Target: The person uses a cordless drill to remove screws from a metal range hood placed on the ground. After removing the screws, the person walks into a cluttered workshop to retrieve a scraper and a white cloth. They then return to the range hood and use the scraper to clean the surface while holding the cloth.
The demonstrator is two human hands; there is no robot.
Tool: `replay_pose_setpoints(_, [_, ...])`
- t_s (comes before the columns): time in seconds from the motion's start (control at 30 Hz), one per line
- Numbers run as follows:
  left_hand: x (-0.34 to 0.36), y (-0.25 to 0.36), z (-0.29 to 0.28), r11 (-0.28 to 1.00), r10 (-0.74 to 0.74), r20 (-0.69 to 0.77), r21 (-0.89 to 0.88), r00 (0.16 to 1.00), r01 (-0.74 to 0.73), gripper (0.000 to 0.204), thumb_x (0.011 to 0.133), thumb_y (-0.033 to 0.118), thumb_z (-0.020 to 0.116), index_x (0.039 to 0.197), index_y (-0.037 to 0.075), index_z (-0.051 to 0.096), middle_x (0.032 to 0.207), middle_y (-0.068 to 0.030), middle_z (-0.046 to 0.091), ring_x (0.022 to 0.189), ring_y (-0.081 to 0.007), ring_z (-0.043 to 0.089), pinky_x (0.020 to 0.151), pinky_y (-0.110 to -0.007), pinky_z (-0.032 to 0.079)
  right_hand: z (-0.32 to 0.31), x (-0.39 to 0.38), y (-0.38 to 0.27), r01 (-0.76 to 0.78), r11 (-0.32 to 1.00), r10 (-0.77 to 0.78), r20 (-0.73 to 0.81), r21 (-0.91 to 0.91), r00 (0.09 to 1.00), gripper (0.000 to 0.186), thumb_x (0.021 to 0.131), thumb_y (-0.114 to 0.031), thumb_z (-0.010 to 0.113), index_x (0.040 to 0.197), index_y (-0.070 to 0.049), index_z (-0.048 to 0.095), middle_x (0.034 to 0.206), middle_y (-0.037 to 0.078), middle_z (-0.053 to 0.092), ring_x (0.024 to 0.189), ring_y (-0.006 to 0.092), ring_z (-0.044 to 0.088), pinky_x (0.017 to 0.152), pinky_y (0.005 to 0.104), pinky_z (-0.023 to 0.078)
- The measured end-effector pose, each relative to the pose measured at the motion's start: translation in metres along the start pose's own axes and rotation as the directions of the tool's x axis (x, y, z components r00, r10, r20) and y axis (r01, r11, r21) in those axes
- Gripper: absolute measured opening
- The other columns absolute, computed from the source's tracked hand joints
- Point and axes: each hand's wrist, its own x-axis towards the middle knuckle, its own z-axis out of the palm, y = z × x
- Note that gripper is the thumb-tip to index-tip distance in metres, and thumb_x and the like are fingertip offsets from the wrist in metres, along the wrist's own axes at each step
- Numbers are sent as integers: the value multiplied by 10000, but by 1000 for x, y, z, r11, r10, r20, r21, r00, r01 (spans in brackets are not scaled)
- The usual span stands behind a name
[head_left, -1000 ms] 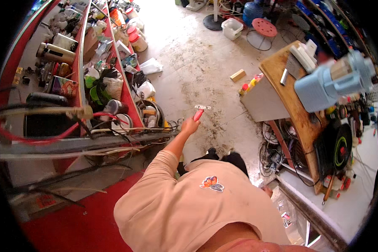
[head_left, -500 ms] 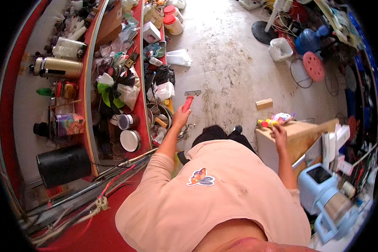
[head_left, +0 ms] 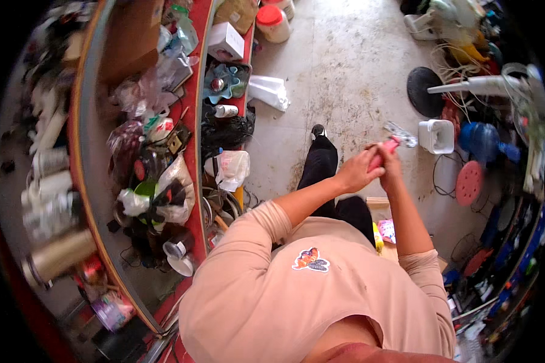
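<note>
The pink-handled scraper [head_left: 394, 141] is sitting between both hands in front of the torso, above the floor [head_left: 351, 78], its blurred head pointing forward and right. The left hand [head_left: 357, 170] is wrapping the lower handle with curled fingers, its forearm slanting forward and rightward across the body. The right hand [head_left: 391, 166] is closing around the handle farther up, touching the left, its forearm running nearly straight forward. Overlapping fingers are hiding the exact grip. A white tub [head_left: 436, 137] is standing just beyond the scraper head, beside a black round base [head_left: 425, 92].
</note>
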Motion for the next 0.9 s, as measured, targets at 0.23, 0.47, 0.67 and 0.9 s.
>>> replay_pose_setpoints(0.23, [169,-317,-74,809,-568,-81,126,819,574,469,886,443,562,1298,220,563,1420,-155,433,1248,-346,482,1002,-429,430,-27,237,-61,54,994,-30,-240,94,970,309,953,-319,533,1030,-36,631,1026,119,680,968,247,650,830,398,517])
replay_pose_setpoints(0.47, [230,-662,-79,343,-903,-204,192,379,919,604,860,572,546,1405,330,450,1516,-202,284,1332,-377,393,1060,-441,375,-163,406,-11,0,996,-28,-302,-93,953,391,970,-386,478,1136,-53,600,1181,107,630,1038,213,606,928,367,466])
replay_pose_setpoints(0.67, [259,-794,-99,236,-903,-305,236,302,943,618,863,491,575,1396,195,473,1510,-196,281,1332,-361,386,1052,-440,381,-243,461,-11,-238,959,144,-457,-154,878,324,995,-376,450,1062,-98,604,1135,53,648,975,180,607,870,333,467])
replay_pose_setpoints(0.9, [252,-683,-159,454,-888,-434,-783,148,425,322,974,257,529,1134,-4,630,1041,-44,648,899,-145,607,788,-270,474,-250,415,-70,-333,931,213,-517,-151,829,326,958,-392,534,1045,-90,618,1059,49,662,898,176,621,795,323,485])
